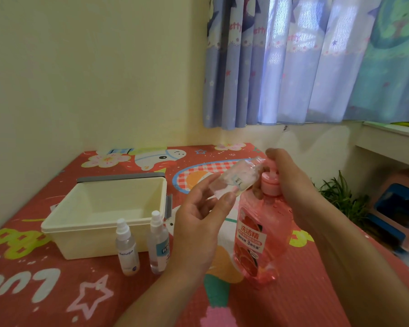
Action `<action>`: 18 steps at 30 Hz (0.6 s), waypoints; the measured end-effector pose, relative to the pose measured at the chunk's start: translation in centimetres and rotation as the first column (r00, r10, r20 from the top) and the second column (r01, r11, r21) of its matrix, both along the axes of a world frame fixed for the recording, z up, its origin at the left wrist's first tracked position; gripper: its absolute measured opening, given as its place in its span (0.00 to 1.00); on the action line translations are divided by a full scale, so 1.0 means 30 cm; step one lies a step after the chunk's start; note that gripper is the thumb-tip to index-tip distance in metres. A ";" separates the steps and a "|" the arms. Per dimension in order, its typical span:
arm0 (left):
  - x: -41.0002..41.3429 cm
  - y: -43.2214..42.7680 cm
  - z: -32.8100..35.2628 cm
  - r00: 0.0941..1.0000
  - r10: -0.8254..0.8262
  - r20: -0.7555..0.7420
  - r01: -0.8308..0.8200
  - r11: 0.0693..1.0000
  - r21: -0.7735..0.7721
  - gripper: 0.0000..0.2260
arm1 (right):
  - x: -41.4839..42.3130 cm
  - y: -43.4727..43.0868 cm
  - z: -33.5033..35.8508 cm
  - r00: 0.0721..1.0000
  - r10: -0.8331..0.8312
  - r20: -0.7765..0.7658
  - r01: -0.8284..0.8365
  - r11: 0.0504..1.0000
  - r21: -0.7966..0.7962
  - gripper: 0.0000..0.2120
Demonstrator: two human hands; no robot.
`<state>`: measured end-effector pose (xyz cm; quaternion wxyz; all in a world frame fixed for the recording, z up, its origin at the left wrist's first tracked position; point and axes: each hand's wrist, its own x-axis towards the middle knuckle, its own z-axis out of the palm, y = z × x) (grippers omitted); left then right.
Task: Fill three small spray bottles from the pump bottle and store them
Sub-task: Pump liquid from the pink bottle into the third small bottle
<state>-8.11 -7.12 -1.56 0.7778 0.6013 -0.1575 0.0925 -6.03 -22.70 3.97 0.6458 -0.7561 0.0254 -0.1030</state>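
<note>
A pink pump bottle [262, 234] of detergent stands upright on the red patterned mat. My right hand [286, 178] rests over its pump head, fingers curled round the top. My left hand [198, 223] grips a small clear bottle [236, 178] with no spray cap on it. That bottle is tilted, with its open mouth up against the pump's spout. Two more small spray bottles stand capped in front of the box: one labelled [127, 249] on the left, one [158, 241] beside it, partly behind my left hand.
An open cream storage box [64, 223] with a grey handle sits at the left on the mat [45, 291]. A wall runs behind it, curtains hang at the right. A potted plant [340, 197] and a stool [397, 208] stand on the floor to the right.
</note>
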 end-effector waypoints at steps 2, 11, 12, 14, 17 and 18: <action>0.001 0.001 0.001 1.000 0.000 -0.003 0.000 1.000 0.005 0.22 | 0.002 0.003 0.001 1.000 -0.002 0.001 0.002 1.000 -0.008 0.25; 0.002 -0.002 -0.002 1.000 -0.002 0.000 0.002 1.000 -0.002 0.22 | -0.004 -0.001 -0.002 1.000 0.005 0.010 -0.005 1.000 0.007 0.26; 0.004 -0.001 0.000 1.000 -0.003 0.001 0.003 1.000 -0.004 0.22 | -0.001 0.000 -0.001 1.000 0.002 0.014 -0.002 1.000 0.007 0.26; 0.005 -0.003 -0.003 1.000 -0.006 0.002 0.006 1.000 -0.003 0.22 | 0.000 -0.003 -0.005 1.000 0.000 0.023 0.000 1.000 0.007 0.27; 0.005 -0.004 -0.002 1.000 -0.002 0.003 0.002 1.000 -0.003 0.22 | 0.001 -0.008 -0.009 0.999 0.022 0.028 -0.022 1.000 0.003 0.30; 0.006 -0.005 -0.002 1.000 0.000 0.004 0.000 1.000 -0.003 0.22 | 0.001 -0.009 -0.008 0.999 0.023 0.023 -0.023 1.000 0.002 0.30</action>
